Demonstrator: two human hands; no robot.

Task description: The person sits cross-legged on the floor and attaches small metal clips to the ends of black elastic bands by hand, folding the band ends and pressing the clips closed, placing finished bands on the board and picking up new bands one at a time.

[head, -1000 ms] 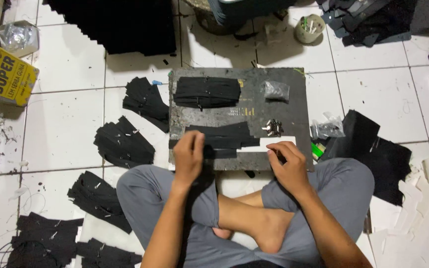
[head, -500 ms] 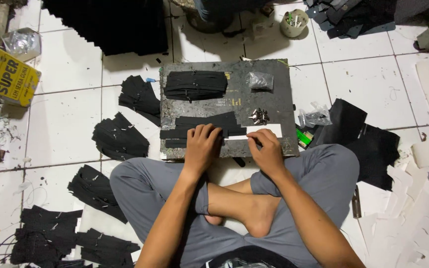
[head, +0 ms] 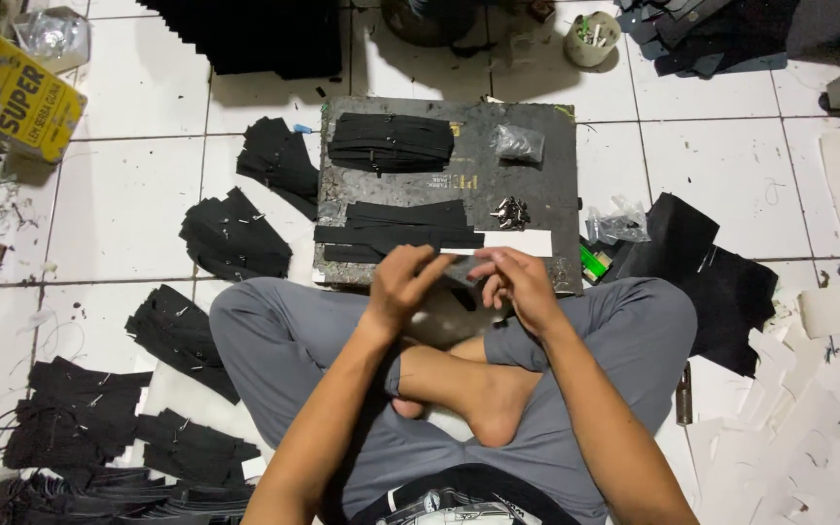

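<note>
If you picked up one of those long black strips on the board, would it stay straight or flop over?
The black strips would probably flop: they look thin and flat, like cut fabric or soft sheet. Each likely weighs little, since many lie stacked in a low pile. They seem unlikely to roll, lying flat on the dark board.

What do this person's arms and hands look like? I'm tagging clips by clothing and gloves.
Both forearms are bare, with no sleeves in view. The left hand and right hand wear no gloves; no watch, bracelet or ring is visible.
</note>
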